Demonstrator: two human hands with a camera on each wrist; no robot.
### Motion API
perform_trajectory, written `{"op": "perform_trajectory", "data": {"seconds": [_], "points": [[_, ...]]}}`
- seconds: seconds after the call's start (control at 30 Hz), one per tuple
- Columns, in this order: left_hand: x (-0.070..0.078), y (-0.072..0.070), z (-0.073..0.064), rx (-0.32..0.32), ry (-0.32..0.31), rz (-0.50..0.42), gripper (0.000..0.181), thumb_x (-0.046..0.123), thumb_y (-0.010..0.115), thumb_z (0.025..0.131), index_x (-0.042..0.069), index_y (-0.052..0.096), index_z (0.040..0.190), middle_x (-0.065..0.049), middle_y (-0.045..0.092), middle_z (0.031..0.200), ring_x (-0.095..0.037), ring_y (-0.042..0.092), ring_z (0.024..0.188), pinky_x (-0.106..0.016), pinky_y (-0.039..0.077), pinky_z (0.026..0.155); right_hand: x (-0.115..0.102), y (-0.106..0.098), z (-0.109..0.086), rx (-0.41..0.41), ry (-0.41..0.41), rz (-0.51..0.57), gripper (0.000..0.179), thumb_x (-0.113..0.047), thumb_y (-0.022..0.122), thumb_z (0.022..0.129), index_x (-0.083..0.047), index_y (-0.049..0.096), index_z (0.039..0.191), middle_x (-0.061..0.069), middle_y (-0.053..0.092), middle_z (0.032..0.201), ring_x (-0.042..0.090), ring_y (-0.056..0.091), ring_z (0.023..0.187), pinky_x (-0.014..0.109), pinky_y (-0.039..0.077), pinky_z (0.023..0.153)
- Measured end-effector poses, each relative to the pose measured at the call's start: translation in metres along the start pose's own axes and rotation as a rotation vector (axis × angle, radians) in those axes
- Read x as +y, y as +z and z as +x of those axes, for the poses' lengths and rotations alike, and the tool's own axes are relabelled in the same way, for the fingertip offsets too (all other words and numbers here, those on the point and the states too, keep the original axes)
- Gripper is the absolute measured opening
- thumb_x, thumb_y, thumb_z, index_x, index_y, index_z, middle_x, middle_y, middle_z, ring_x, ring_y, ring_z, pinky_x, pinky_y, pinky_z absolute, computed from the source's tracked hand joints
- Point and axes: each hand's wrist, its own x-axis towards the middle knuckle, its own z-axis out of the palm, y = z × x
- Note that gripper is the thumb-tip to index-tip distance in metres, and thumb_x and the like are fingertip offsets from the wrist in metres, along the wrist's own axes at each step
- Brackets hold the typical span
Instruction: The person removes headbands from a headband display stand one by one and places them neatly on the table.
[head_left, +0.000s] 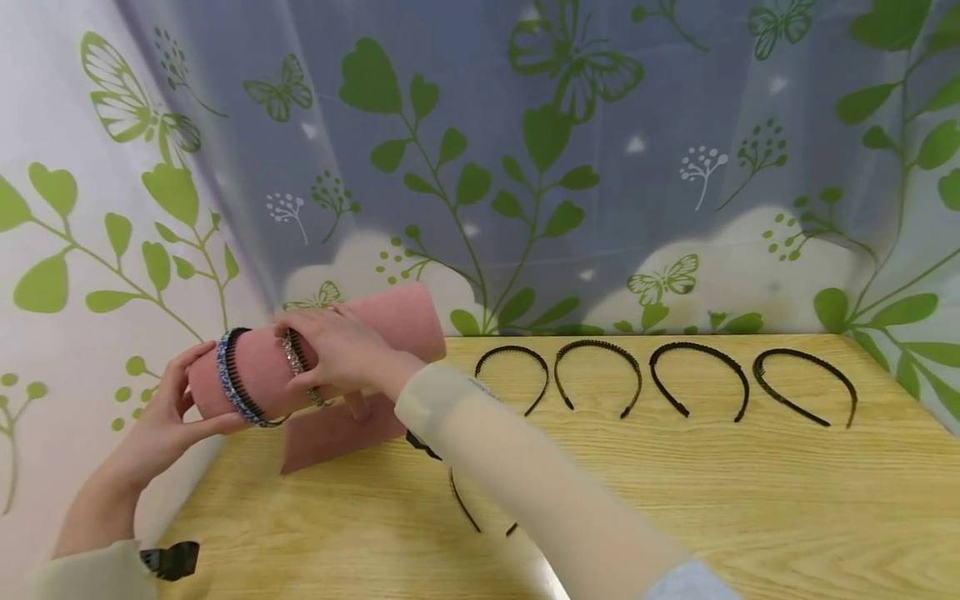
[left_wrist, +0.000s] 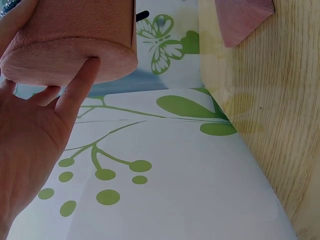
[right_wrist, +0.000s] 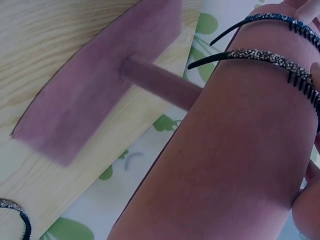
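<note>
The left hand (head_left: pixel 159 435) is partly open, digits bent around the left end of the pink headband stand (head_left: pixel 393 321), beside a blue-beaded headband (head_left: pixel 224 377). The right hand (head_left: pixel 348 350) pinches a silver-studded headband (head_left: pixel 292 354) fitted around the stand. The stand occupies the desk's (head_left: pixel 675 500) left side; four black headbands (head_left: pixel 597 342) lie rightward.

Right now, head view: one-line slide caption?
Left hand grips a pink roll; right hand holds a silvery headband on it, beside a blue headband.
</note>
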Motion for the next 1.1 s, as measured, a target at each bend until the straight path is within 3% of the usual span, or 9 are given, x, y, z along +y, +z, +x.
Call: {"op": "perform_trajectory", "data": {"seconds": [0.4,0.67,0.9,1.1], "points": [[-0.002,-0.002,0.002,-0.017,-0.006,-0.019,0.099,-0.015,0.067,0.083,0.027,0.014,0.155,0.009,0.029,0.139,-0.003,0.038,0.114,-0.015,0.047,0.077,0.034,-0.009,-0.014,0.055,-0.026,0.087,0.064,-0.046,0.077,0.08,-0.024,0.048,0.132,-0.015,0.049,0.13,0.0,0.04,0.125,0.028,0.01,0.114],[-0.001,-0.001,0.0,-0.014,-0.012,-0.007,0.099,-0.014,0.067,0.083,0.028,0.013,0.155,0.01,0.029,0.138,-0.001,0.039,0.112,-0.015,0.048,0.076,0.046,-0.015,-0.026,0.071,-0.068,0.032,0.072,-0.041,0.077,0.083,-0.019,0.043,0.143,-0.007,0.047,0.14,0.005,0.035,0.133,0.025,0.015,0.113],[-0.003,-0.001,0.0,-0.004,-0.011,0.016,0.1,-0.014,0.069,0.082,0.027,0.014,0.155,0.013,0.031,0.136,0.0,0.04,0.111,-0.015,0.048,0.075,0.058,-0.023,-0.038,0.079,-0.109,0.057,0.066,-0.032,0.079,0.082,-0.013,0.049,0.138,-0.002,0.048,0.141,0.009,0.039,0.132,0.018,0.022,0.108],[-0.004,-0.001,0.002,-0.004,-0.007,0.03,0.1,-0.014,0.068,0.083,0.027,0.013,0.155,0.013,0.031,0.136,0.001,0.04,0.111,-0.014,0.047,0.075,0.078,-0.03,-0.05,0.107,-0.085,0.025,0.063,-0.034,0.081,0.08,-0.015,0.053,0.133,-0.004,0.044,0.146,0.013,0.038,0.134,0.026,0.025,0.11]]}}
